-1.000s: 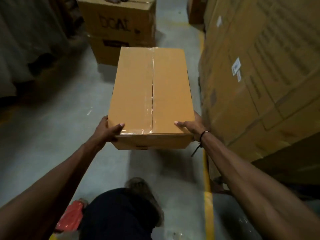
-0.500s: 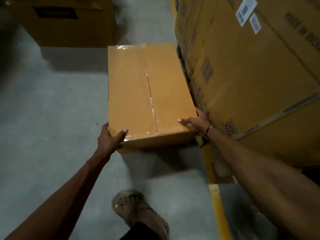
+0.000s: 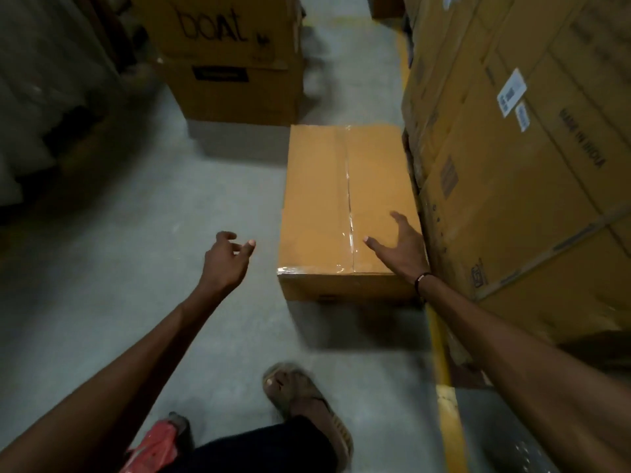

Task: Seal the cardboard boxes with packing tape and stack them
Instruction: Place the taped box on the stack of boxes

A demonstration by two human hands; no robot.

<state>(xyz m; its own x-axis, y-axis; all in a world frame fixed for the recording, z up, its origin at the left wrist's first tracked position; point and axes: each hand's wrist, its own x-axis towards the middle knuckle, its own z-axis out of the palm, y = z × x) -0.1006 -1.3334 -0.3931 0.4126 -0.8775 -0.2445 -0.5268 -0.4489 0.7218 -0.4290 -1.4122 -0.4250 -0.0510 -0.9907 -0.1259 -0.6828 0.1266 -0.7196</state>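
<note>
Cardboard is filling most of the view: a sealed box [image 3: 348, 213], clear tape [image 3: 349, 186] running along its centre seam and over its near edge, is sitting on the grey concrete floor [image 3: 136, 254], its right side pressing close against a tall stack of large cartons [image 3: 512, 165] bearing white labels. Both hands are empty. The left hand [image 3: 223, 262] is hanging in the air to the left of the box, apart from it, fingers loosely curled and gripping nothing. The right hand [image 3: 401, 249] is spreading wide over the box's near right corner, fingers splayed; whether the palm is touching the top cannot be told. A dark band [image 3: 421, 279] is circling that wrist. Beyond the box, two stacked cartons [image 3: 235, 63], the upper one marked with handwritten letters, are standing in the aisle just past its far left corner. A yellow floor line [image 3: 444, 387] is running along the base of the tall stack. A sandalled foot [image 3: 304, 401] is standing on the floor below the box, and something red [image 3: 153, 448] is showing at the bottom edge.
</note>
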